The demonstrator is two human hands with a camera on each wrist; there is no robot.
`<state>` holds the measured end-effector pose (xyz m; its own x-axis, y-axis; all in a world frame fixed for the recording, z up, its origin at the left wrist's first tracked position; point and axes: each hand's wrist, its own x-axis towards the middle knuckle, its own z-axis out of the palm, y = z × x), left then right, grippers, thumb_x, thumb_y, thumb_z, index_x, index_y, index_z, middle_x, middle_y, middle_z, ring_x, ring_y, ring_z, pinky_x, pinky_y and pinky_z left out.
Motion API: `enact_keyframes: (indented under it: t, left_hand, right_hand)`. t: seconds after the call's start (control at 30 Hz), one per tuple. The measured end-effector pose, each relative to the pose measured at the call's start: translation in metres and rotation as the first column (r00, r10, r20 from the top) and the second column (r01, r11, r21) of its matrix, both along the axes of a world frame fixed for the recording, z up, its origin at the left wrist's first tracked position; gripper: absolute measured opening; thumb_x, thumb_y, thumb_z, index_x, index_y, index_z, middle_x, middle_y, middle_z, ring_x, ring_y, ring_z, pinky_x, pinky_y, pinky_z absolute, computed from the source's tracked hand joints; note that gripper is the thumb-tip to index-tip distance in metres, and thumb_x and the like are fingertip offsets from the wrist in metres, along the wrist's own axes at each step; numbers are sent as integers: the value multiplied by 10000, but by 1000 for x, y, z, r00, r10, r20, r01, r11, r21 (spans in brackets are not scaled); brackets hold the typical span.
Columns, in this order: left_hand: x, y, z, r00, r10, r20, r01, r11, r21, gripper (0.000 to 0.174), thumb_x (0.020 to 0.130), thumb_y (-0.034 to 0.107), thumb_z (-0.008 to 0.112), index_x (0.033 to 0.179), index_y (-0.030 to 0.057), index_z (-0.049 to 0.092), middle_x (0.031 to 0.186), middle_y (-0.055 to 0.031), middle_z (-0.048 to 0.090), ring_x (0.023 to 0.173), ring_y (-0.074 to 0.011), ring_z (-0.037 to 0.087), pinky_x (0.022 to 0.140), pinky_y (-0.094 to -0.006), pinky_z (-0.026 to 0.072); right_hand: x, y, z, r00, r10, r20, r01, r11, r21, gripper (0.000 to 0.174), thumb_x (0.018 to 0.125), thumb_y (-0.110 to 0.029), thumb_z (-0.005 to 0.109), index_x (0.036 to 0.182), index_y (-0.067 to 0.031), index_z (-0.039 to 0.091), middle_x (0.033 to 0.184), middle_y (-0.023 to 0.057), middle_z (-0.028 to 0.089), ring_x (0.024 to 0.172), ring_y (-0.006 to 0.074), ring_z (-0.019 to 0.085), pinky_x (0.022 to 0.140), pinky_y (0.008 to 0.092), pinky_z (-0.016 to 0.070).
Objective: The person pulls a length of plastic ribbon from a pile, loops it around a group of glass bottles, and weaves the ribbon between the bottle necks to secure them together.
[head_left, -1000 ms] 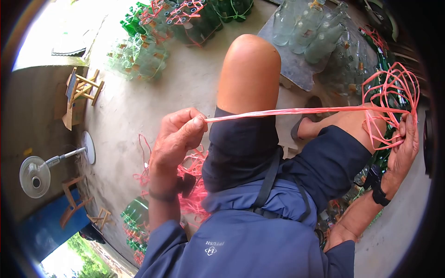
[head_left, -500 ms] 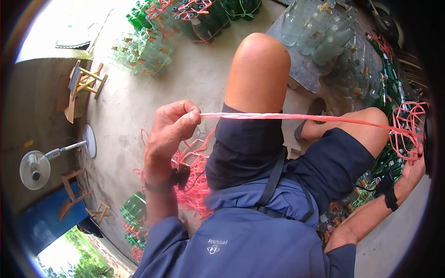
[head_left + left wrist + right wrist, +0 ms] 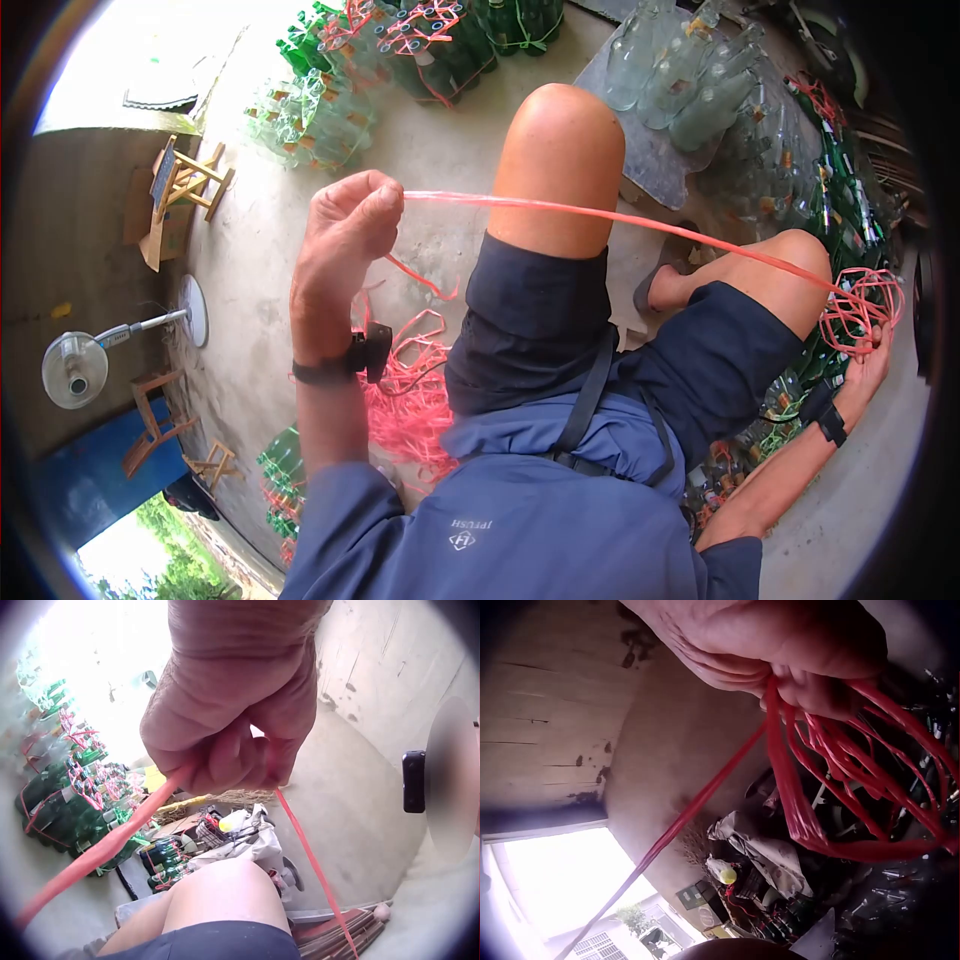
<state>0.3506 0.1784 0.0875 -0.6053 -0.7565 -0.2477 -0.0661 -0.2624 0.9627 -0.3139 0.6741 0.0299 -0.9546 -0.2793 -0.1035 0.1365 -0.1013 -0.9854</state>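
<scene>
In the head view, a flat pink plastic string point(image 3: 620, 215) stretches across the lap between both hands. My left hand point(image 3: 350, 222) pinches one end of it, fingers curled in, above and left of the raised knee. A loose tail hangs below that hand. In the left wrist view, string point(image 3: 105, 844) leaves one side of the left hand point(image 3: 232, 712) and a thinner strand point(image 3: 315, 870) drops from the other. Far to the right, my right hand point(image 3: 872, 365) grips a bunch of string loops point(image 3: 862, 300). Several loops point(image 3: 799, 810) dangle from its curled fingers in the right wrist view.
A tangled heap of pink string point(image 3: 410, 410) lies on the floor by the left forearm. Tied green bottles point(image 3: 445, 75) and clear bottles point(image 3: 310, 125) stand ahead. More clear bottles point(image 3: 665, 75) stand on a grey board point(image 3: 655, 195). A fan point(image 3: 75, 370) and wooden stool point(image 3: 190, 180) are left.
My left hand has moved up and left, drawing the string into a slant. The right hand went outward, then came back in a little and lower than at first, still with the loops.
</scene>
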Motion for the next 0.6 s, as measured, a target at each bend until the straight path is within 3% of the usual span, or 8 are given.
enact_keyframes:
  t: [0.3,0.37,0.4,0.5,0.6]
  left_hand:
    - [-27,-36,16,986,52,-155,-47,998,38,172,1037,200,671,911,84,659,676,125,406,550,11,309,475,-209,223]
    - [-35,-42,20,992,59,-113,-64,997,-39,308,1079,275,596,812,130,547,650,101,350,528,-17,263,481,-226,215]
    - [-37,-45,23,993,61,-98,-66,997,-49,346,1087,277,580,780,145,489,652,97,336,535,-20,262,485,-226,217]
    - [-45,-55,32,986,69,-151,-75,997,-32,316,1096,263,560,811,143,492,661,94,334,534,-23,266,481,-232,227]
    - [-60,-57,36,966,135,-220,-134,991,21,260,1106,230,536,864,138,509,669,103,332,525,-8,267,457,-218,219]
  right_hand:
    - [27,-18,-38,988,-110,111,107,994,33,205,1061,-273,637,1090,-70,632,737,-48,512,484,33,395,355,203,256]
    - [28,-17,-52,968,-199,151,195,980,40,203,1065,-276,629,1091,-75,638,744,-50,525,478,33,394,348,207,262]
    - [30,-17,-54,975,-150,162,147,989,33,206,1070,-284,617,1085,-80,641,747,-46,538,472,34,401,342,210,271]
    - [39,-15,-71,975,-35,219,42,999,-28,154,1067,-245,608,1068,-98,655,758,-61,548,476,30,417,343,209,277]
    - [87,-54,-67,969,-147,200,141,989,43,139,1047,-225,623,1068,-91,655,770,-66,563,475,30,441,352,210,283]
